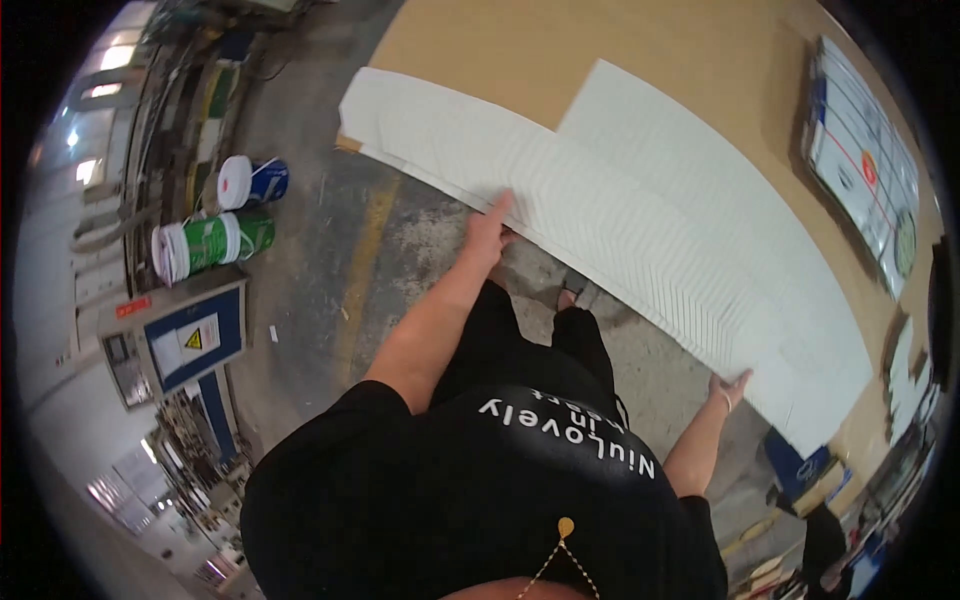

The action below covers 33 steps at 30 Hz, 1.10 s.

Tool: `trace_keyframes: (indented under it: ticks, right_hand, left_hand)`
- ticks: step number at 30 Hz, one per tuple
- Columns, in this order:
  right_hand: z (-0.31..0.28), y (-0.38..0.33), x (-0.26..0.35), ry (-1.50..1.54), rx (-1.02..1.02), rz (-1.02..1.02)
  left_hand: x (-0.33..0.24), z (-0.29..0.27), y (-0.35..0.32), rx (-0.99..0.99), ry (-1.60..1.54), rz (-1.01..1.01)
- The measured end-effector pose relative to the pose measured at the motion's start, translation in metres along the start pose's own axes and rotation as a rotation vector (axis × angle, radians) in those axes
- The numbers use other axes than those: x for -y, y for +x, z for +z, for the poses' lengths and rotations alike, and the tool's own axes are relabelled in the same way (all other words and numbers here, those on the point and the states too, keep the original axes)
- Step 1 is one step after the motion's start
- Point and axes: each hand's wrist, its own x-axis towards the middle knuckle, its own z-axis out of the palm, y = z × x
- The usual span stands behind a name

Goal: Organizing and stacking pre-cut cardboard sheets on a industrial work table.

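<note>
A long white ribbed sheet (640,230) lies across a brown board-topped table in front of me, its near edge running along my body. Along that edge thin layers show, so it may be more than one sheet. My left hand (490,228) grips the near edge left of the middle, one finger stretched over the top face. Farther right, my right hand (730,388) pinches the same edge near the sheet's right end. The fingers beneath the edge are mostly hidden on both hands.
The brown tabletop (490,45) extends behind the sheet. A plastic-wrapped flat pack (865,165) lies at its far right. Green buckets (205,245) and a blue bucket (268,183) stand on the floor at left, beside a blue-and-white cabinet (190,340). A yellow line (368,245) marks the floor.
</note>
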Motion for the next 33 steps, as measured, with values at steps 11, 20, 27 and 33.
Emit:
trace_keyframes:
  ticks: [11,20,27,33]
  right_hand:
    - [-0.018,0.021,0.016,-0.097,0.045,-0.061]
    - [0.019,-0.037,-0.051,-0.017,0.131,-0.038]
    - [0.046,-0.091,-0.114,-0.101,0.116,0.008]
    - [0.076,-0.136,-0.189,-0.06,0.178,0.066]
  left_hand:
    - [0.015,-0.005,0.014,0.054,-0.028,0.017]
    - [-0.027,-0.069,0.044,0.019,-0.049,0.065]
    - [-0.079,-0.124,0.071,-0.031,-0.031,0.062]
    - [-0.135,-0.206,0.122,0.003,-0.118,0.049]
